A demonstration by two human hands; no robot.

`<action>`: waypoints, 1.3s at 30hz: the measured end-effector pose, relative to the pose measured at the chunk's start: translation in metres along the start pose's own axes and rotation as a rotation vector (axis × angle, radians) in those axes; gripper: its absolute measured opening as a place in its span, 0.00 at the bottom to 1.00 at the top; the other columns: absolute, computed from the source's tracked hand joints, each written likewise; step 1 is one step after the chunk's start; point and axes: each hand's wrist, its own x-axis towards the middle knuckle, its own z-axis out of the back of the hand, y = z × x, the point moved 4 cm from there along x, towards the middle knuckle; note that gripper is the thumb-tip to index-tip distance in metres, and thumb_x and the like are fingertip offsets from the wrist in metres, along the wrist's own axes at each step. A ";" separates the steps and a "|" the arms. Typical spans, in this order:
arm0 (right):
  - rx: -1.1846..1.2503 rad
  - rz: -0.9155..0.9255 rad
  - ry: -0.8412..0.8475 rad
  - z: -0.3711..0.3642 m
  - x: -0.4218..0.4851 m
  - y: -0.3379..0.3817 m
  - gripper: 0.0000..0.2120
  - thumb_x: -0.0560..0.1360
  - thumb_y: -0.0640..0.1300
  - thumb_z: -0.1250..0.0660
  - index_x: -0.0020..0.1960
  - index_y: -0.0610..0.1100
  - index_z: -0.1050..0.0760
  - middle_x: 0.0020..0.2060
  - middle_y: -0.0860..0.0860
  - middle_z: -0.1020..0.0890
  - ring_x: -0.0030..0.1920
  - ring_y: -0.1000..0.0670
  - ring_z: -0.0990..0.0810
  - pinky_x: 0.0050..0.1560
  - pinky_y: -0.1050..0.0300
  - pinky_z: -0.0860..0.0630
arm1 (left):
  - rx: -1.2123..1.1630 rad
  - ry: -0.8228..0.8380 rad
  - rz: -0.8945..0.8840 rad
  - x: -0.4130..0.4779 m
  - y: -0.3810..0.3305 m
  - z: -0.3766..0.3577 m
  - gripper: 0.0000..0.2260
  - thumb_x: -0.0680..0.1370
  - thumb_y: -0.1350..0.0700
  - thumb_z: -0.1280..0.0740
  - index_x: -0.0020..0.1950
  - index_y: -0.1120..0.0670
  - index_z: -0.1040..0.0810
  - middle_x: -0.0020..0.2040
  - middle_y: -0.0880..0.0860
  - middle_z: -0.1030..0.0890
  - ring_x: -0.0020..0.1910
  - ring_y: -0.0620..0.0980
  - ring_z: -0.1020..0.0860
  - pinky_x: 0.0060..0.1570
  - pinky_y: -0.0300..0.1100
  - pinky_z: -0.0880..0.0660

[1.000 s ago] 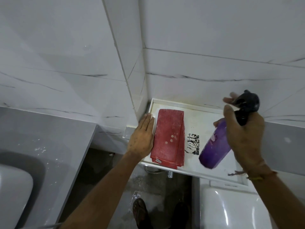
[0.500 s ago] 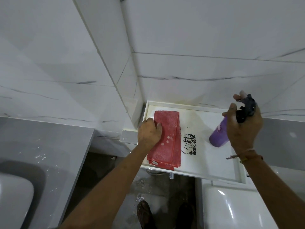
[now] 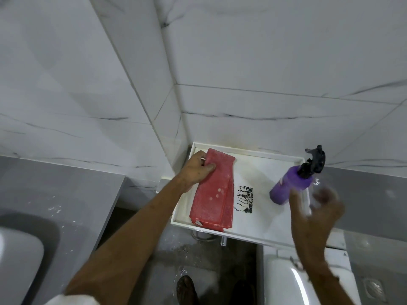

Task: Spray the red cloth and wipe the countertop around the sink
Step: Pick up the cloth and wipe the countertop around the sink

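The red cloth (image 3: 212,192), lying folded on the white tray (image 3: 264,235), was pinched at its far corner by the left hand (image 3: 199,169). The purple spray bottle (image 3: 290,186) stood released beside the blurred, open right hand (image 3: 317,213).

White marble-veined wall tiles (image 3: 264,51) meet in a corner above a wet grey floor (image 3: 167,260)

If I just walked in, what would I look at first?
Probably the red cloth, bright against the white tray in the tiled corner, with the left hand pinching its far end. Next, the purple spray bottle with a black trigger stands on the tray's right side. The right hand is open and blurred just in front of it, not touching it.
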 end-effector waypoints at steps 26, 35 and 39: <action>0.649 -0.353 1.352 -0.180 -0.120 0.190 0.18 0.69 0.53 0.31 0.58 0.50 0.23 0.49 0.49 0.13 0.50 0.47 0.15 0.43 0.51 0.17 | 0.402 -0.482 -0.377 -0.235 -0.044 0.222 0.14 0.79 0.54 0.37 0.62 0.58 0.25 0.60 0.56 0.21 0.56 0.50 0.23 0.57 0.39 0.27; 0.495 -0.304 1.358 -0.250 -0.196 0.227 0.08 0.75 0.51 0.35 0.49 0.49 0.22 0.44 0.45 0.15 0.46 0.43 0.17 0.46 0.47 0.22 | 1.653 -0.246 0.038 -0.290 -0.040 0.334 0.12 0.77 0.49 0.39 0.54 0.52 0.21 0.53 0.56 0.18 0.53 0.58 0.20 0.45 0.47 0.27; 0.450 -0.249 1.391 -0.276 -0.228 0.231 0.08 0.75 0.52 0.35 0.46 0.50 0.20 0.41 0.45 0.14 0.45 0.42 0.17 0.48 0.44 0.21 | 1.518 -0.450 -0.166 -0.287 -0.042 0.345 0.15 0.79 0.47 0.42 0.60 0.54 0.26 0.55 0.57 0.19 0.54 0.58 0.21 0.46 0.48 0.25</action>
